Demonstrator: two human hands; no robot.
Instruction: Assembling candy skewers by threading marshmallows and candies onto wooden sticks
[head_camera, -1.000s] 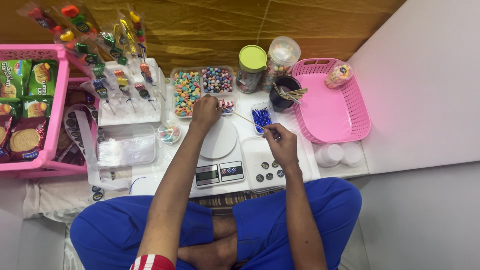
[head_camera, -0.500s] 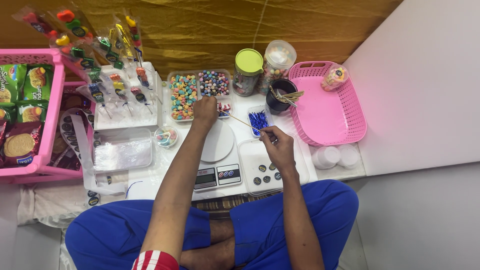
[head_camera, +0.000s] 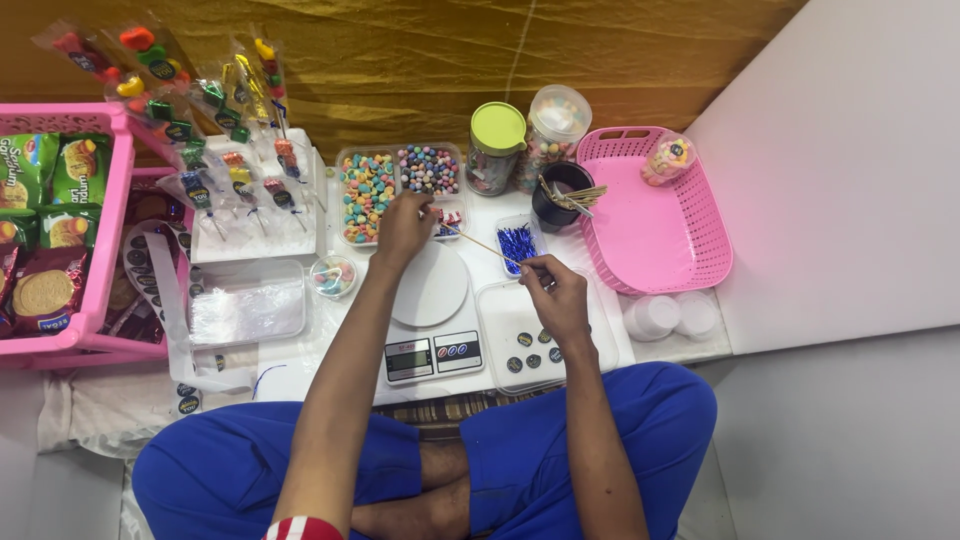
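My left hand (head_camera: 402, 228) reaches over a clear divided tray of colourful candies (head_camera: 368, 190), its fingers at the tray's near edge, pinching something small that I cannot make out. A thin wooden skewer (head_camera: 478, 243) runs between both hands, gripped at its near end by my right hand (head_camera: 553, 292). Under the skewer sits a white kitchen scale (head_camera: 432, 290) with a round platform. Beside my right hand is a small tub of blue twist ties (head_camera: 518, 243).
A pink basket (head_camera: 655, 215) with one wrapped sweet stands at right, a black cup of skewers (head_camera: 560, 195) and two jars (head_camera: 497, 150) behind. Finished candy skewers (head_camera: 215, 120) stand at left by a pink snack crate (head_camera: 60, 240). A clear box of round stickers (head_camera: 540, 345) lies near.
My left hand stays at the candy tray. My right hand has shifted slightly with the skewer, and the camera has moved a little.
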